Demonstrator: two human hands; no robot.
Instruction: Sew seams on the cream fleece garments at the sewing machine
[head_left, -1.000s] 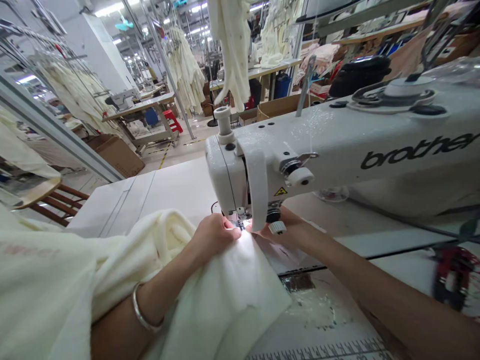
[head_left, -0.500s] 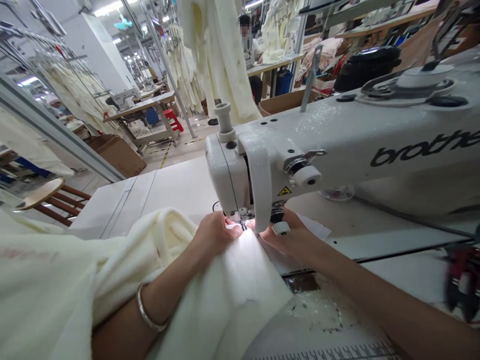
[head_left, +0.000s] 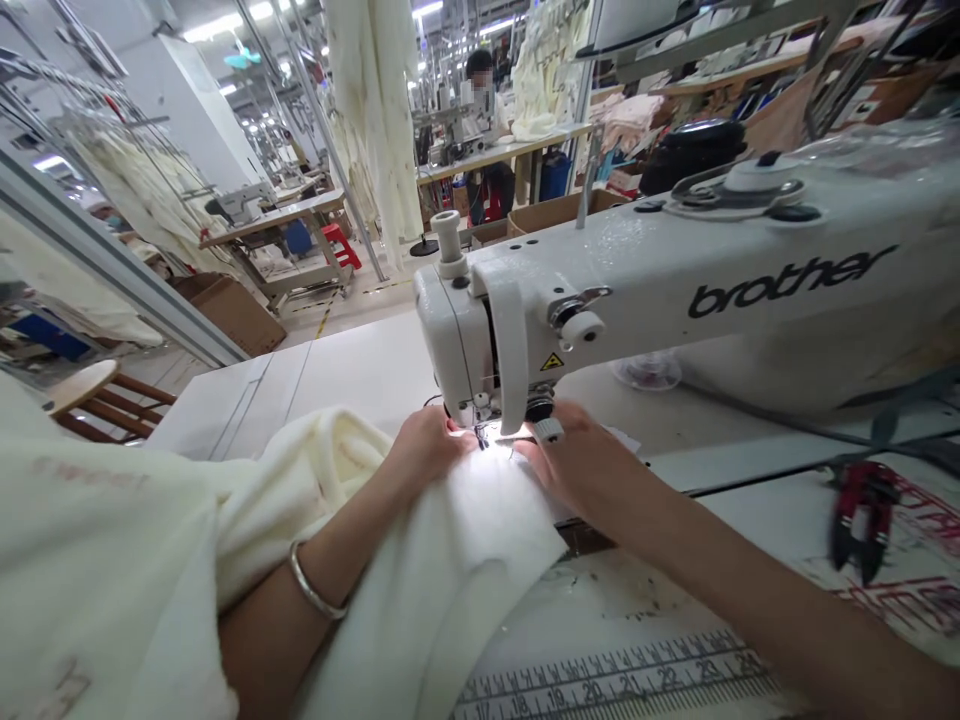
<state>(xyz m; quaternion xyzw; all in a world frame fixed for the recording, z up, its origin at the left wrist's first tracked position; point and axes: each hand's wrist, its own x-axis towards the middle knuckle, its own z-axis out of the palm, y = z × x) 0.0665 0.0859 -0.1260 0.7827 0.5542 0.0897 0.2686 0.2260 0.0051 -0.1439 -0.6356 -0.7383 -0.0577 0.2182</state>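
A cream fleece fabric point(head_left: 465, 540) lies bunched across the table and under the needle of a white Brother sewing machine point(head_left: 675, 290). My left hand point(head_left: 427, 450) rests on the cloth just left of the presser foot, fingers curled and pressing the fabric down. My right hand point(head_left: 581, 465) sits right of the needle below the machine head, its fingers pinching the cloth edge at the lit spot. A silver bangle point(head_left: 315, 592) circles my left wrist.
Red-handled thread snips point(head_left: 859, 510) lie at the right of the table. A printed ruler point(head_left: 622, 680) runs along the front edge. A wooden stool point(head_left: 90, 395) stands at left. Another person sits at a far table point(head_left: 487, 155); cream garments hang overhead.
My view has tilted down and right, showing the ruler and snips. Both hands have stayed at the needle, the right hand shifting slightly onto the cloth edge.
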